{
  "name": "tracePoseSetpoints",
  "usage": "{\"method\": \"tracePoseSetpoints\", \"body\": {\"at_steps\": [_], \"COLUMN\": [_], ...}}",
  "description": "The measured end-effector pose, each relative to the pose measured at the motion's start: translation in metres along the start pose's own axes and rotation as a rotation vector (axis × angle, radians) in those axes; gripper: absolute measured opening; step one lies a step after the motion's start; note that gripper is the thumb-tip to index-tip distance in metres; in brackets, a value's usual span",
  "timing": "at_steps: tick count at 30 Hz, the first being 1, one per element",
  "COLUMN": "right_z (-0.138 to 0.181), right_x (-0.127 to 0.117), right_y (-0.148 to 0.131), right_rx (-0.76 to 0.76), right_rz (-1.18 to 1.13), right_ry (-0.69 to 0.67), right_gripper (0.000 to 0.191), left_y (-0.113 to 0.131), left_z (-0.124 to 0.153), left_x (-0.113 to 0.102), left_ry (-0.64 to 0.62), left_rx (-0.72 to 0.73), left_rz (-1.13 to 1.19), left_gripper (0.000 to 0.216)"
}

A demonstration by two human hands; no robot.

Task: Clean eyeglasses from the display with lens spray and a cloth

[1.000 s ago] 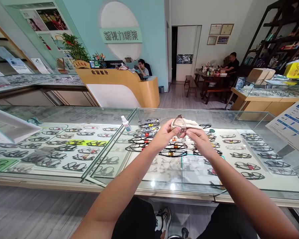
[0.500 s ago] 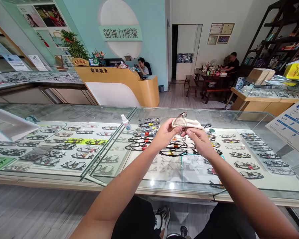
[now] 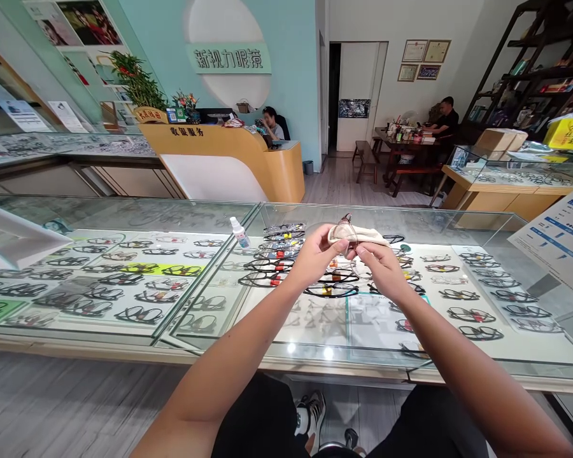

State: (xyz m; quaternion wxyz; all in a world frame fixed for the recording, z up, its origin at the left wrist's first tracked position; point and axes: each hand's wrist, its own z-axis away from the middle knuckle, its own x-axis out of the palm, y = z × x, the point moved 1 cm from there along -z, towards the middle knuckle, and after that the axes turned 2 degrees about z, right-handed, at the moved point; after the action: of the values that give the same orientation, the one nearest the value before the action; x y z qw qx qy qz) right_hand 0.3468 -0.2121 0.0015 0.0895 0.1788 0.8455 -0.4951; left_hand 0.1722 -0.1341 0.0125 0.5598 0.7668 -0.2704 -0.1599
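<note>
A pair of glasses (image 3: 344, 228) with a thin brownish frame is held up over the glass display case (image 3: 286, 353). My left hand (image 3: 319, 254) is closed on the glasses and a cream cloth (image 3: 367, 235), its thumb pressed against a lens. My right hand (image 3: 381, 262) pinches the lower part of the glasses, and the cloth lies over its fingers. Part of the frame is hidden by the fingers and cloth. A white spray bottle (image 3: 240, 233) stands on the glass top to the left of my hands.
Rows of eyeglass frames (image 3: 480, 314) lie inside the case below. White sign stands (image 3: 558, 242) rest at both sides. Beyond the case are a wooden reception desk (image 3: 286, 172) with a seated person (image 3: 273, 124), and another person (image 3: 446, 121) at a dark table.
Both hands keep their hold on the glasses and cloth. The glasses have tilted slightly, and the camera view has shifted a little.
</note>
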Motion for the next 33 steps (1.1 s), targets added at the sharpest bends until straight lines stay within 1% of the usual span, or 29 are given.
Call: {"method": "tracePoseSetpoints", "body": {"at_steps": [8,13,21,29,33], "right_z": [-0.002,-0.001,-0.001,-0.001,-0.002], "right_x": [0.000,0.002,0.001,-0.001,-0.002], "right_y": [-0.005,-0.006,-0.007,-0.009,-0.012], "right_rx": [0.026,0.016,0.023,0.027,0.032], "right_rz": [-0.128,-0.125,-0.124,-0.204,-0.230], "right_ry": [-0.031,0.006,0.000,-0.021,-0.032], "right_gripper": [0.038,0.037,0.037,0.038,0.038], "left_y": [0.001,0.000,0.002,0.003,0.003], "left_z": [-0.001,-0.001,-0.001,0.000,0.000], "left_x": [0.000,-0.001,-0.001,-0.002,-0.001], "left_ry": [-0.013,-0.033,-0.029,-0.067,-0.107], "left_rx": [0.015,0.015,0.016,0.013,0.021], "left_rz": [0.003,0.005,-0.031,-0.076,-0.067], "left_gripper": [0.042,0.041,0.048,0.049,0.049]}}
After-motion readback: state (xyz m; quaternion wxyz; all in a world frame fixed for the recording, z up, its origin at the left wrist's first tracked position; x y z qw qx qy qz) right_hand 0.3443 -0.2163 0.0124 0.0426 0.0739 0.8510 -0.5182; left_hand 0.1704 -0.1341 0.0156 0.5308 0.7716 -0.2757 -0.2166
